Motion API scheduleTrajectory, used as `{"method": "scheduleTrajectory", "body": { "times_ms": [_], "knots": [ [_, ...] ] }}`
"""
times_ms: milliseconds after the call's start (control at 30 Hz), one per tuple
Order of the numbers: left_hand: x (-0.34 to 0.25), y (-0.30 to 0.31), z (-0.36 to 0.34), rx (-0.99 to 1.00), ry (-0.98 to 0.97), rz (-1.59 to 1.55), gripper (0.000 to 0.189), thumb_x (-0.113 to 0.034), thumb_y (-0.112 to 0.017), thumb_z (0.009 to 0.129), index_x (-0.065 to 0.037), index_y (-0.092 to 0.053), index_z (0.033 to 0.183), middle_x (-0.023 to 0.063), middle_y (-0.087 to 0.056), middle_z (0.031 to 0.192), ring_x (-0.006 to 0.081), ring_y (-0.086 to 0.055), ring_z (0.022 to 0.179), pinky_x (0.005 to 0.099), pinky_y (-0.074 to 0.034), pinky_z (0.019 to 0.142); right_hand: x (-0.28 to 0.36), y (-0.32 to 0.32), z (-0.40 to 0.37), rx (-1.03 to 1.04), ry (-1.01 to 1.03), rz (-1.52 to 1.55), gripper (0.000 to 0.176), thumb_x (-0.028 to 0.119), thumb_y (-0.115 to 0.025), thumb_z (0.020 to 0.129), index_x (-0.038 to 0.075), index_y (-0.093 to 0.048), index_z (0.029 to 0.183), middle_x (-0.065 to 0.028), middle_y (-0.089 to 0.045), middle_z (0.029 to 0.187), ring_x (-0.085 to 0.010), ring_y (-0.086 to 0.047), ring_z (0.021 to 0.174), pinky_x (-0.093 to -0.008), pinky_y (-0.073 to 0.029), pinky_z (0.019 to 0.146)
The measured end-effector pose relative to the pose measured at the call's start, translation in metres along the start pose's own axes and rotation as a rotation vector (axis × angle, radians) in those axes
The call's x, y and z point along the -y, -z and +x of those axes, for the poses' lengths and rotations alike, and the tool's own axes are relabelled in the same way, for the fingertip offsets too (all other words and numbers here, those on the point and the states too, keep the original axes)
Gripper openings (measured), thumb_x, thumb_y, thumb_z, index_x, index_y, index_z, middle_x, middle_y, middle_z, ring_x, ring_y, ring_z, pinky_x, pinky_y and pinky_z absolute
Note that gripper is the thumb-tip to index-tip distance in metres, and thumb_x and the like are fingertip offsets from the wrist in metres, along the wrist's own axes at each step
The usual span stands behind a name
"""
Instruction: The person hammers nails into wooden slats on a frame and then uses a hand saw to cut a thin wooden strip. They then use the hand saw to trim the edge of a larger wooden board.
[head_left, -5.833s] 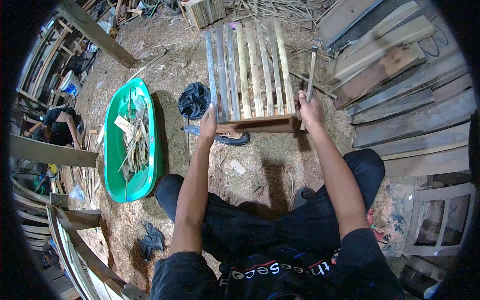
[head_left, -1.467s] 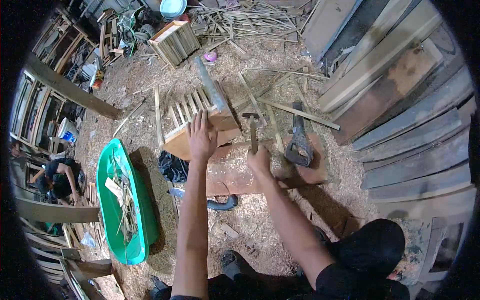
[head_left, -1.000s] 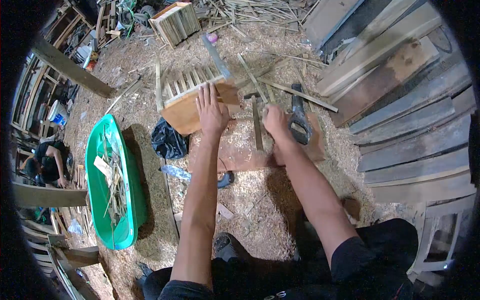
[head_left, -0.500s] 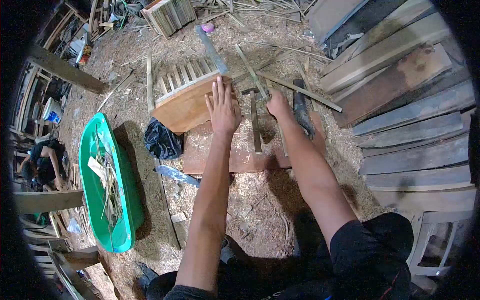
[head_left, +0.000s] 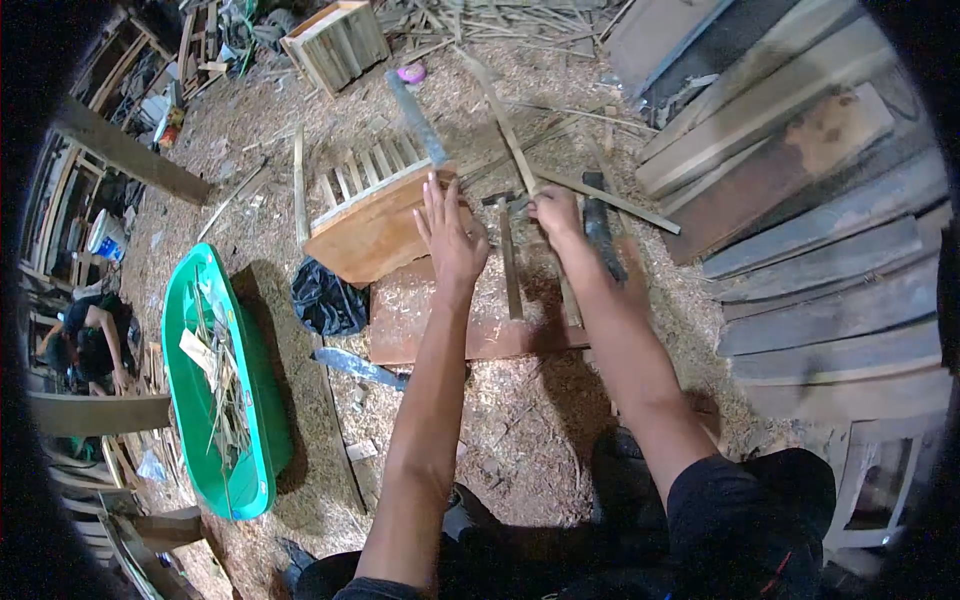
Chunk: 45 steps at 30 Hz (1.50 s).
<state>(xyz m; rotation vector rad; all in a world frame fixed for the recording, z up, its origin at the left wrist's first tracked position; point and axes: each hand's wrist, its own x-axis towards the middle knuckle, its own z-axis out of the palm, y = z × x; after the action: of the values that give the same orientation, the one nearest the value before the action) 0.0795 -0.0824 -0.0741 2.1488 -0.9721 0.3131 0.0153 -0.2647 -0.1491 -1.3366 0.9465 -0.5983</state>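
A slatted wooden crate [head_left: 370,225] lies on its side on the sawdust floor, against a reddish board [head_left: 440,320]. My left hand [head_left: 452,238] rests with fingers spread at the crate's near corner, holding nothing. My right hand [head_left: 556,214] is closed on the lower end of a long thin wood strip [head_left: 500,115] that slants up and to the left. A hammer [head_left: 510,262] lies on the board between my hands, head away from me. A dark tool [head_left: 598,232] lies just right of my right hand.
A green tub [head_left: 215,400] of offcuts sits at left, with a black bag [head_left: 325,300] and a plastic bottle [head_left: 355,366] beside the board. Planks [head_left: 800,190] are stacked at right. Another crate [head_left: 335,32] and loose strips lie at the back. A person [head_left: 85,340] crouches far left.
My right hand set the hammer down on the board, reached forward and closed on a thin strip. The crate was laid over on its side, and my left hand stayed on it.
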Motion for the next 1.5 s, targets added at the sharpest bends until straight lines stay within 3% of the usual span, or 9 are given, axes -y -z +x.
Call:
{"method": "scheduleTrajectory", "body": {
  "times_ms": [133, 167, 267, 300, 433, 767, 1000, 1167, 1500],
  "knots": [
    [-0.016, 0.002, 0.008, -0.094, 0.070, -0.126, 0.067, -0.010, -0.062, 0.082, -0.006, -0.039, 0.145, 0.0206, -0.034, 0.154, 0.0370, -0.024, 0.147, 0.0580, -0.012, 0.118, 0.047, -0.001, -0.048, 0.063, 0.052, 0.302, 0.020, 0.012, -0.060, 0.098, -0.004, -0.070, 0.104, -0.0072, -0.070, 0.088, -0.0112, -0.062, 0.070, -0.0240, -0.054, 0.063],
    [-0.020, 0.004, 0.010, -0.192, 0.036, -0.121, 0.055, -0.012, -0.063, 0.087, -0.003, -0.047, 0.140, 0.0208, -0.049, 0.142, 0.0355, -0.041, 0.137, 0.0527, -0.026, 0.115, 0.059, -0.001, -0.058, 0.082, 0.097, 0.353, 0.020, 0.013, -0.061, 0.098, -0.004, -0.070, 0.106, -0.0072, -0.070, 0.089, -0.0105, -0.061, 0.070, -0.0235, -0.053, 0.064],
    [-0.029, 0.023, 0.027, -0.067, 0.178, -0.649, 0.038, -0.015, -0.061, 0.093, 0.001, -0.059, 0.128, 0.0208, -0.061, 0.128, 0.0320, -0.055, 0.123, 0.0431, -0.040, 0.106, 0.095, -0.004, -0.089, 0.141, 0.225, 0.442, 0.023, 0.013, -0.063, 0.097, -0.003, -0.069, 0.112, -0.0071, -0.072, 0.093, -0.0088, -0.060, 0.071, -0.0226, -0.051, 0.065],
    [-0.042, 0.036, 0.034, -0.162, 0.124, -0.613, 0.031, -0.019, -0.061, 0.096, 0.003, -0.066, 0.118, 0.0167, -0.069, 0.113, 0.0231, -0.064, 0.105, 0.0327, -0.049, 0.092, 0.105, -0.005, -0.097, 0.150, 0.263, 0.435, 0.024, 0.013, -0.063, 0.097, -0.003, -0.069, 0.114, -0.0071, -0.072, 0.094, -0.0084, -0.059, 0.072, -0.0228, -0.051, 0.065],
    [-0.083, 0.099, 0.056, -0.003, 0.136, -0.932, 0.031, -0.020, -0.064, 0.097, 0.004, -0.068, 0.116, 0.0074, -0.072, 0.100, 0.0104, -0.062, 0.090, 0.0261, -0.050, 0.080, 0.137, -0.008, -0.137, 0.181, 0.385, 0.456, 0.029, 0.012, -0.068, 0.094, -0.006, -0.066, 0.117, -0.0050, -0.070, 0.088, -0.0087, -0.059, 0.069, -0.0229, -0.050, 0.063],
    [-0.122, 0.160, 0.046, -0.006, 0.217, -1.254, 0.024, -0.013, -0.071, 0.091, 0.002, -0.072, 0.109, 0.0030, -0.071, 0.093, 0.0084, -0.061, 0.083, 0.0245, -0.048, 0.075, 0.187, 0.010, -0.215, 0.264, 0.570, 0.278, 0.028, 0.015, -0.071, 0.092, -0.005, -0.070, 0.111, -0.0017, -0.067, 0.079, -0.0053, -0.056, 0.066, -0.0213, -0.045, 0.059],
    [-0.110, 0.165, 0.046, -0.011, 0.042, -1.045, 0.016, -0.012, -0.070, 0.092, 0.004, -0.072, 0.095, 0.0007, -0.065, 0.086, 0.0087, -0.057, 0.082, 0.0239, -0.045, 0.073, 0.191, 0.015, -0.216, 0.248, 0.596, 0.140, 0.028, 0.017, -0.072, 0.092, -0.003, -0.071, 0.111, -0.0014, -0.067, 0.081, -0.0049, -0.053, 0.062, -0.0206, -0.042, 0.056],
    [-0.107, 0.164, 0.037, -0.019, -0.018, -0.907, 0.013, -0.008, -0.069, 0.090, 0.004, -0.071, 0.092, 0.0052, -0.065, 0.084, 0.0129, -0.058, 0.082, 0.0266, -0.046, 0.073, 0.219, 0.022, -0.202, 0.115, 0.721, 0.280, 0.029, 0.020, -0.071, 0.093, -0.001, -0.070, 0.112, -0.0083, -0.070, 0.106, -0.0117, -0.062, 0.095, -0.0257, -0.049, 0.084],
    [-0.107, 0.140, 0.012, 0.125, -0.062, -0.867, 0.016, -0.006, -0.070, 0.089, 0.005, -0.072, 0.100, 0.0064, -0.067, 0.092, 0.0116, -0.058, 0.085, 0.0259, -0.046, 0.075, 0.323, 0.014, -0.222, 0.228, 0.842, 0.302, 0.036, 0.019, -0.070, 0.094, -0.005, -0.065, 0.120, -0.0071, -0.070, 0.103, -0.0084, -0.062, 0.091, -0.0242, -0.051, 0.079]
  ]
}}
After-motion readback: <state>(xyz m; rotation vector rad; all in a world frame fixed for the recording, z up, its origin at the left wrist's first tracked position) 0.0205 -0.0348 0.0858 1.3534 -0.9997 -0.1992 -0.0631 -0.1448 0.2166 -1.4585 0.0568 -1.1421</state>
